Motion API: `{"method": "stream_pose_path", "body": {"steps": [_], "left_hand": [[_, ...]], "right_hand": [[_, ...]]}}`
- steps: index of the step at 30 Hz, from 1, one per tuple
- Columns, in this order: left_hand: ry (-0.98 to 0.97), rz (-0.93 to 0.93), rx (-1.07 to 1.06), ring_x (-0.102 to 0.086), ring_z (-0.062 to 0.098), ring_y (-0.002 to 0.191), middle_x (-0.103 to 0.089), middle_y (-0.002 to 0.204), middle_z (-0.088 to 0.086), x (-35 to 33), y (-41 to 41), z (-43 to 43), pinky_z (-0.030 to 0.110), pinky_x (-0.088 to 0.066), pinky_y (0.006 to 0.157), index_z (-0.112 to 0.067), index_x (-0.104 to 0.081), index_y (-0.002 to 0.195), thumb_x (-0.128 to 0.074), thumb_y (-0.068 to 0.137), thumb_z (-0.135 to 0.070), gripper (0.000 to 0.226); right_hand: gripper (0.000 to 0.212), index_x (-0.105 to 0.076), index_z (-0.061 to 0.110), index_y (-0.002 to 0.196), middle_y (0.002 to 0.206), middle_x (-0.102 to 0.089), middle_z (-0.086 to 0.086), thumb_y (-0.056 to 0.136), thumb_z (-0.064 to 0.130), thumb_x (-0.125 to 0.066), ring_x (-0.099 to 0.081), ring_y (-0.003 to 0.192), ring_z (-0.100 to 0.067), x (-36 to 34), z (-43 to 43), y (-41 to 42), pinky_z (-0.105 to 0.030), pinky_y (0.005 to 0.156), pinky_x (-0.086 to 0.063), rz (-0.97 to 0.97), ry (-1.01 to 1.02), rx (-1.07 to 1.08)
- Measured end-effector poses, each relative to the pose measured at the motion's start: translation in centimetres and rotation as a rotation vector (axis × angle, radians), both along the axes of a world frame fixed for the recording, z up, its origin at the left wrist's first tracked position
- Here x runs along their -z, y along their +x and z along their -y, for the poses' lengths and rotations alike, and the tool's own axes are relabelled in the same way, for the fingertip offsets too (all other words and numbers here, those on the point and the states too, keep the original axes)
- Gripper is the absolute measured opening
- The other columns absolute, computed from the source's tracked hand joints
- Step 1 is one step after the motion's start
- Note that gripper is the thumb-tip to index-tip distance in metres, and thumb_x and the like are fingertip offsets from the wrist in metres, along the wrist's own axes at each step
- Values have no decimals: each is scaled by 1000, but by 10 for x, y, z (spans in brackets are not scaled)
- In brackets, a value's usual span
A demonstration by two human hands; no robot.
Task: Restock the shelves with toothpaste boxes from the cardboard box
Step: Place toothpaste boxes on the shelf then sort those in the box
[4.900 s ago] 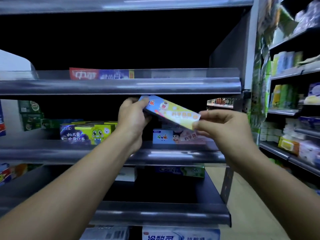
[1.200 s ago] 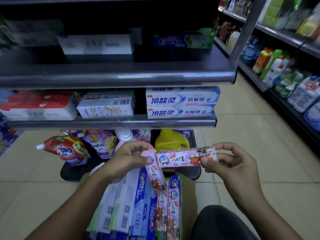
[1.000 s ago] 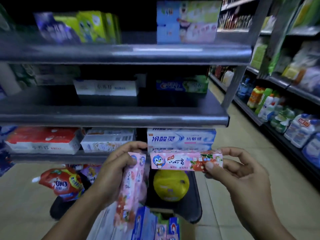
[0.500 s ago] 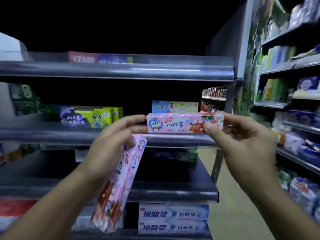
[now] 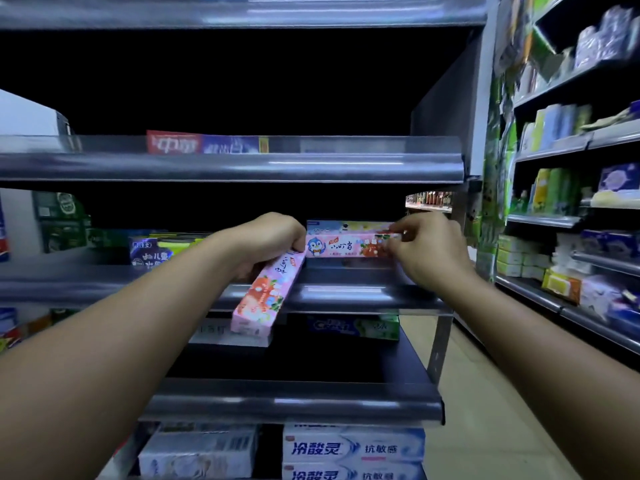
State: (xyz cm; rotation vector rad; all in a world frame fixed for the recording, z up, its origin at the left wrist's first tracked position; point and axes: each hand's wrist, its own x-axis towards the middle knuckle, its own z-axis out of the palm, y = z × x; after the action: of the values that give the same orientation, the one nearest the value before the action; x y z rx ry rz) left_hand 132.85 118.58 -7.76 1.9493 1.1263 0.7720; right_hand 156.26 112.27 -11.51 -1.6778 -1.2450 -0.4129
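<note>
Head camera: a person stocking a shop aisle holds a pink penguin-printed toothpaste box [image 5: 346,245] level at the middle grey metal shelf [image 5: 363,296], in front of a pale blue-and-yellow carton [image 5: 348,226] that stands there. The right hand [image 5: 427,252] has its grip clamped on the box's right end, thumb and fingertips pinching it. The left hand [image 5: 272,239] has its grip closed round the upper end of a tilted pink toothpaste box [image 5: 265,297], which slopes down and out past the shelf's front lip. The left knuckles sit just beside the level box's left end.

The step in hand appears to be placing the level box. It looks close to its spot, but whether it already rests on the shelf cannot be told. The next move likely calls for the right hand to let go once the box sits square against the carton behind. The tilted box would then need turning level and slotting in alongside.

The cardboard box that supplies the stock is out of view. Whether the left hand carries one box or two pressed together is hard to make out, and its fingertips are hidden behind the pack. The back of the shelf is lost in darkness. The goods on the neighbouring aisle shelving [image 5: 554,220] at right are blurred.
</note>
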Motion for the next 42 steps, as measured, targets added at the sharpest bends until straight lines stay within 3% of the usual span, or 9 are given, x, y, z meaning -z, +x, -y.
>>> {"method": "stream_pose_path", "body": {"steps": [8, 12, 16, 19, 23, 28, 32, 36, 42], "left_hand": [[-51, -134, -46, -53, 21, 37, -56, 64, 12, -6, 11, -11, 21, -44, 45, -6, -46, 96, -45, 89, -11, 9], [-50, 124, -99, -61, 21, 42, -63, 53, 7, 4, 8, -7, 23, -50, 50, -7, -54, 82, -50, 83, -7, 4], [-13, 389, -171, -65, 19, 43, -65, 51, 4, 14, 0, -3, 24, -51, 42, -7, -61, 84, -54, 82, -3, 8], [-20, 627, -185, -68, 22, 55, -68, 73, 11, 18, -3, 0, 25, -53, 48, -5, -66, 87, -53, 83, 1, 15], [-28, 942, -181, -69, 19, 57, -67, 69, 8, 24, 3, 7, 28, -57, 54, -6, -66, 83, -51, 90, 5, 20], [-32, 1102, -38, -72, 20, 76, -73, 85, 10, 26, 23, 13, 33, -62, 71, -7, -68, 99, -57, 96, 3, 16], [158, 1025, -42, -73, 8, 81, -79, 91, -3, 21, 28, 0, 18, -56, 66, -20, -71, 101, -70, 90, 0, 23], [282, 808, -46, -75, 10, 81, -79, 96, 6, 20, 30, -21, 17, -55, 68, -13, -70, 105, -79, 83, 2, 29], [468, 268, -286, -69, 11, 70, -73, 74, -5, 27, 36, -44, 20, -50, 63, -22, -65, 76, -96, 66, -24, 32]], "right_hand": [[24, -78, 25, 108, 112, -75, -9, 93, 30, -59, -67, 96, -37, 13, 3, -3, -42, 78, -57, 115, -215, 35], [38, -67, 25, 130, 120, -71, -9, 94, 35, -61, -64, 108, -38, 16, 16, -10, -42, 82, -55, 146, -149, 61], [16, -74, 15, 100, 92, -70, -4, 92, 27, -66, -64, 87, -29, 25, 43, -30, -41, 74, -52, 257, 166, -31], [23, -69, 20, 73, 63, -63, 8, 89, 36, -70, -58, 63, -10, 37, 63, -52, -35, 61, -46, 59, 219, -211], [40, -70, 26, 81, 72, -68, 11, 77, 66, -70, -62, 64, -2, 41, 80, -66, -30, 61, -48, -227, 76, -323], [17, -72, 6, 88, 79, -75, -14, 80, 12, -85, -76, 74, -32, 15, 74, -59, -40, 67, -65, -526, 227, -490], [11, -75, 11, 75, 76, -75, -16, 75, 4, -84, -72, 69, -24, -8, 63, -41, -50, 75, -64, -550, 283, -461], [22, -71, 30, 66, 65, -73, 17, 79, 22, -87, -65, 57, 1, -15, 42, -19, -32, 61, -58, -345, 270, -297], [16, -74, 23, 82, 92, -75, 0, 78, 28, -88, -70, 87, -22, 3, 3, 4, -38, 84, -58, -238, -32, -42]]}}
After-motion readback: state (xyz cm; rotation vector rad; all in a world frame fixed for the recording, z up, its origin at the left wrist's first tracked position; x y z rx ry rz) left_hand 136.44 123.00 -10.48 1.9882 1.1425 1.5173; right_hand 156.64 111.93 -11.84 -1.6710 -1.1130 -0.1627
